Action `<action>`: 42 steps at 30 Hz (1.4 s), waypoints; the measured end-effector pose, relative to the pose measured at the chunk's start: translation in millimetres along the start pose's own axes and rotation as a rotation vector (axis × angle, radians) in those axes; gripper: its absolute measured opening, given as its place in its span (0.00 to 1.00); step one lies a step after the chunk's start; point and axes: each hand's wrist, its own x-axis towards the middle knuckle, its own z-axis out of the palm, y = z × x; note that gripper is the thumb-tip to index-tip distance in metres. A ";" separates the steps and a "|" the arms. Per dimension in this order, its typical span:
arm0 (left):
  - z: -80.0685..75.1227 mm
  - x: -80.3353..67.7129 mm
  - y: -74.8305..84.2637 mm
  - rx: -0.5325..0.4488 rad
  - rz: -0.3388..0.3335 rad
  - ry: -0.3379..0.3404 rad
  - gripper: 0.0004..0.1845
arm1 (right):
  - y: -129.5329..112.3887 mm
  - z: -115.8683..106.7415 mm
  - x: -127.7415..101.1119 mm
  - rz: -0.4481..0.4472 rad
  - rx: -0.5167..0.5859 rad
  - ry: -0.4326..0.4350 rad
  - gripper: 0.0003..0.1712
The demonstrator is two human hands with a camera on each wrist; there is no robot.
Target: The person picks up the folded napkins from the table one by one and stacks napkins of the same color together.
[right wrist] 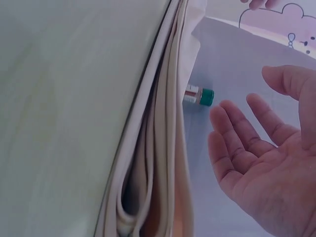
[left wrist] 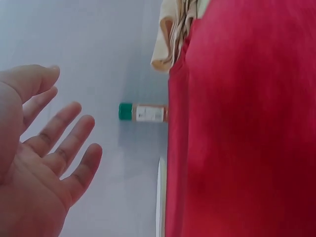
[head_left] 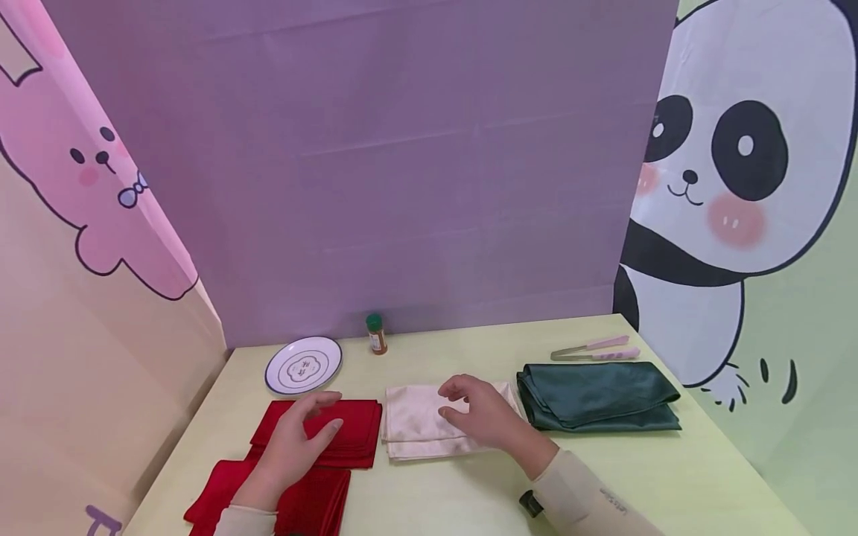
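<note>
Hands above folded cloths
We hold our left hand [head_left: 291, 447] over the red cloth [head_left: 335, 432], right hand [head_left: 485, 417] over the cream cloth [head_left: 415, 424]; fingers relaxed, gripping nothing.

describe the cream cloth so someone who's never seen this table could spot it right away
Look at the pale yellow-green table in front of the purple backdrop, where three folded cloths lie in a row. The cream cloth is the middle one, under the right hand, with the red cloth at its left and the dark green cloth at its right. It is the only pale one.
</note>
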 end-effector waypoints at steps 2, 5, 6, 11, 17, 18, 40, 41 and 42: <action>-6.7 -3.0 -2.1 0.010 0.001 0.017 0.26 | -1.9 4.1 1.1 -0.003 0.008 -0.005 0.12; -16.4 -7.0 -7.1 0.012 -0.001 0.029 0.26 | -5.2 9.6 2.9 -0.009 0.023 -0.019 0.11; -19.4 -8.2 -9.0 0.013 -0.004 0.029 0.26 | -6.5 11.1 3.2 -0.012 0.033 -0.025 0.12; -33.1 -14.3 -17.2 -0.004 -0.021 0.024 0.27 | -12.8 18.7 2.8 -0.019 0.040 -0.049 0.13; -47.7 -21.4 -25.7 0.006 -0.033 0.049 0.25 | -19.4 27.8 4.2 -0.036 0.063 -0.072 0.13; -50.0 -22.7 -27.3 0.014 -0.040 0.052 0.25 | -20.6 29.3 4.8 -0.040 0.072 -0.078 0.13; -93.1 -50.4 -75.0 0.115 -0.187 0.069 0.24 | -55.0 72.7 12.4 0.006 0.133 -0.230 0.23; -94.5 -51.4 -76.6 0.117 -0.198 0.060 0.24 | -56.9 74.0 12.5 0.009 0.138 -0.239 0.23; -96.0 -52.3 -78.1 0.118 -0.210 0.052 0.25 | -58.3 75.4 12.7 0.011 0.140 -0.248 0.23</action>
